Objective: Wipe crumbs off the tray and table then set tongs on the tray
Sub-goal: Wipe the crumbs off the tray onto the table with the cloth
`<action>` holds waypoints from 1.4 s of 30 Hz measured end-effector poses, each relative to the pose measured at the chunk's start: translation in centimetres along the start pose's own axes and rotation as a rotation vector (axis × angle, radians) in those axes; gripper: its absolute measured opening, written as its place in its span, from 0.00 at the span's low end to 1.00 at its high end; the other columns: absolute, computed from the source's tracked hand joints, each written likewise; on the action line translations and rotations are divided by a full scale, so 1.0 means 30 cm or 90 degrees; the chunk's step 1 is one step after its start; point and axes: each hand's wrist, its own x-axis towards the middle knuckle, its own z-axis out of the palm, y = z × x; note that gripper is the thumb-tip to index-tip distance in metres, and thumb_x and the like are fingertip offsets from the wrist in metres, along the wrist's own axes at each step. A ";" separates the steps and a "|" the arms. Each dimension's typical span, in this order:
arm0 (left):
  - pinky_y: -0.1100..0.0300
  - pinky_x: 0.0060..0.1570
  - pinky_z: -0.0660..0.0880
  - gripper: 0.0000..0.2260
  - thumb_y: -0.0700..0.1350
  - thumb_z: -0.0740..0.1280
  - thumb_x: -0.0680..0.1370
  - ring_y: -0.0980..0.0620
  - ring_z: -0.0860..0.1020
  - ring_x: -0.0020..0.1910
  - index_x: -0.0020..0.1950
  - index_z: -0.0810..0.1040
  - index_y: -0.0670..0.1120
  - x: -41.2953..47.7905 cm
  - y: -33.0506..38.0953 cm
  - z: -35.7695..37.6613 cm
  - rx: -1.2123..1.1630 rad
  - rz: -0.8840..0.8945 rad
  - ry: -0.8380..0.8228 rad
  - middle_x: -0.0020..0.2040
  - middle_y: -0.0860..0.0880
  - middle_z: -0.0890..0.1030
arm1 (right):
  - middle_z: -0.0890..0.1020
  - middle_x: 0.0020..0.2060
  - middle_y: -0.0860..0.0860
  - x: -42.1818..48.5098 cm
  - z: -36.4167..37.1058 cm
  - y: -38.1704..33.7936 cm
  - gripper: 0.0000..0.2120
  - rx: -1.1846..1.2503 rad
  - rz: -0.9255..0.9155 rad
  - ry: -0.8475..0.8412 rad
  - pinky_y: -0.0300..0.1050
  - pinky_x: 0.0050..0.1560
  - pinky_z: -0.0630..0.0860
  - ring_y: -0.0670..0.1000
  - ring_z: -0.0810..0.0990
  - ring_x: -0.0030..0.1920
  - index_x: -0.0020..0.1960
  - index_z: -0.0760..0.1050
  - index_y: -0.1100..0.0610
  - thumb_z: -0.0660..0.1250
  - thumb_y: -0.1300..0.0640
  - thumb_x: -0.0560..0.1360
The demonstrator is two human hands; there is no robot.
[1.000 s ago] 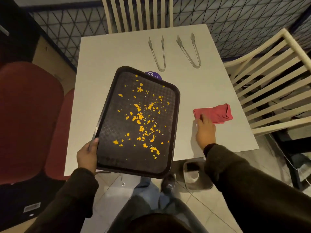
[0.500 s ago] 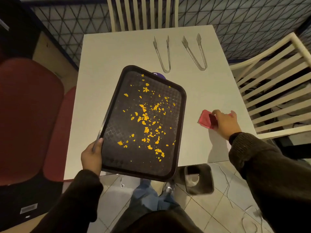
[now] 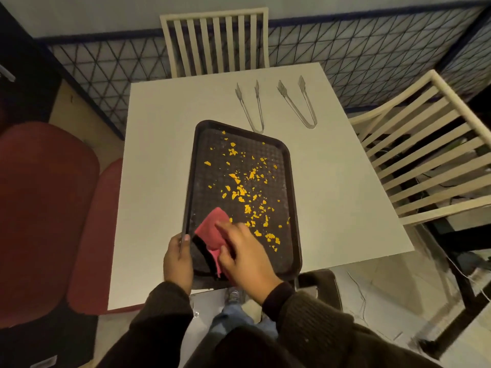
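A person's left hand (image 3: pixel 177 261) clamps the near left rim of a stiff, dark rectangular plastic tray (image 3: pixel 289 181) with a waffle-textured bed, which overhangs the near edge of the white square surface (image 3: pixel 159 155). The right hand (image 3: pixel 247 258) clutches a soft, crumpled red cloth (image 3: pixel 212 229) at the tray's near left corner. Light, brittle orange crumbs (image 3: pixel 240 191) litter the bed and will likely scatter unless swept gently, while two slim metal tongs (image 3: pixel 259 127) lie beyond the tray's far end, probably best lifted near the hinge.
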 end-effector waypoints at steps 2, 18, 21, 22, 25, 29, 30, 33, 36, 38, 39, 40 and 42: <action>0.56 0.52 0.70 0.14 0.44 0.54 0.85 0.44 0.77 0.52 0.62 0.74 0.38 -0.010 0.007 -0.003 0.010 0.005 -0.012 0.50 0.44 0.78 | 0.71 0.52 0.55 0.009 0.067 -0.008 0.22 -0.036 -0.015 -0.037 0.50 0.48 0.74 0.58 0.75 0.49 0.68 0.66 0.50 0.59 0.57 0.75; 0.43 0.69 0.71 0.20 0.52 0.54 0.84 0.43 0.74 0.68 0.74 0.68 0.48 -0.001 0.008 -0.027 0.044 -0.012 -0.040 0.69 0.45 0.75 | 0.71 0.61 0.52 -0.019 -0.070 0.133 0.22 -0.106 0.138 0.043 0.46 0.60 0.73 0.53 0.75 0.57 0.69 0.67 0.53 0.62 0.60 0.75; 0.43 0.65 0.74 0.16 0.48 0.57 0.83 0.41 0.77 0.63 0.70 0.71 0.48 0.006 0.013 -0.038 0.042 -0.004 -0.026 0.59 0.46 0.80 | 0.72 0.58 0.55 0.004 -0.021 0.002 0.22 -0.088 0.039 0.015 0.51 0.52 0.76 0.55 0.76 0.53 0.68 0.68 0.53 0.59 0.56 0.74; 0.43 0.63 0.75 0.15 0.47 0.58 0.83 0.41 0.79 0.59 0.69 0.71 0.48 0.008 0.021 -0.039 0.038 -0.005 -0.025 0.55 0.46 0.80 | 0.72 0.56 0.55 0.014 0.008 -0.022 0.23 -0.096 0.011 0.002 0.52 0.49 0.76 0.57 0.75 0.52 0.68 0.68 0.53 0.57 0.54 0.73; 0.45 0.59 0.77 0.15 0.49 0.57 0.83 0.42 0.80 0.55 0.70 0.69 0.50 0.002 0.047 -0.041 0.065 0.020 -0.053 0.54 0.46 0.81 | 0.71 0.54 0.56 0.045 0.084 -0.032 0.20 -0.125 -0.016 -0.043 0.56 0.46 0.77 0.59 0.75 0.52 0.66 0.67 0.53 0.61 0.55 0.74; 0.47 0.62 0.76 0.18 0.50 0.55 0.84 0.43 0.79 0.60 0.73 0.69 0.51 0.000 0.040 -0.055 0.115 0.063 -0.082 0.61 0.45 0.80 | 0.72 0.55 0.56 0.064 0.080 0.059 0.21 -0.143 0.047 -0.043 0.52 0.50 0.76 0.58 0.75 0.52 0.67 0.69 0.53 0.61 0.60 0.74; 0.47 0.63 0.76 0.18 0.50 0.55 0.84 0.42 0.78 0.61 0.74 0.69 0.51 0.000 0.032 -0.058 0.121 0.058 -0.077 0.62 0.44 0.80 | 0.72 0.55 0.55 0.063 0.068 0.088 0.21 -0.141 0.071 -0.031 0.52 0.52 0.76 0.56 0.76 0.51 0.67 0.69 0.52 0.60 0.60 0.75; 0.48 0.63 0.75 0.19 0.50 0.54 0.84 0.41 0.77 0.63 0.74 0.68 0.50 -0.012 0.023 -0.057 0.138 0.043 -0.075 0.64 0.43 0.79 | 0.72 0.54 0.52 0.056 0.014 0.173 0.19 -0.134 0.165 0.008 0.48 0.54 0.77 0.51 0.76 0.47 0.66 0.70 0.52 0.59 0.62 0.76; 0.51 0.63 0.74 0.20 0.49 0.52 0.85 0.42 0.76 0.65 0.77 0.64 0.52 -0.024 0.039 -0.055 0.160 0.047 -0.089 0.65 0.45 0.78 | 0.72 0.52 0.52 0.064 -0.058 0.237 0.17 -0.132 0.279 0.058 0.49 0.51 0.78 0.54 0.77 0.46 0.62 0.71 0.54 0.58 0.65 0.76; 0.51 0.63 0.74 0.20 0.49 0.52 0.85 0.42 0.77 0.63 0.78 0.62 0.54 -0.024 0.052 -0.061 0.184 0.074 -0.088 0.64 0.46 0.78 | 0.73 0.53 0.53 0.074 -0.098 0.235 0.14 -0.128 0.291 0.094 0.50 0.53 0.77 0.56 0.78 0.48 0.59 0.72 0.55 0.58 0.64 0.75; 0.51 0.63 0.75 0.21 0.49 0.52 0.85 0.42 0.77 0.63 0.78 0.61 0.55 -0.022 0.058 -0.065 0.191 0.083 -0.088 0.64 0.46 0.79 | 0.73 0.55 0.53 0.080 -0.112 0.214 0.14 -0.122 0.274 0.106 0.49 0.54 0.77 0.55 0.78 0.50 0.58 0.73 0.55 0.59 0.64 0.75; 0.50 0.63 0.75 0.21 0.49 0.52 0.85 0.42 0.78 0.62 0.78 0.60 0.55 -0.021 0.063 -0.068 0.195 0.083 -0.091 0.63 0.46 0.79 | 0.73 0.57 0.52 0.089 -0.121 0.182 0.14 -0.110 0.247 0.116 0.47 0.55 0.76 0.55 0.77 0.52 0.59 0.73 0.54 0.60 0.63 0.75; 0.49 0.62 0.76 0.21 0.49 0.52 0.84 0.41 0.78 0.60 0.78 0.60 0.56 -0.016 0.068 -0.069 0.199 0.076 -0.085 0.62 0.44 0.80 | 0.72 0.61 0.51 0.115 -0.122 0.100 0.15 -0.072 0.178 0.128 0.48 0.58 0.74 0.53 0.76 0.55 0.60 0.74 0.54 0.61 0.62 0.75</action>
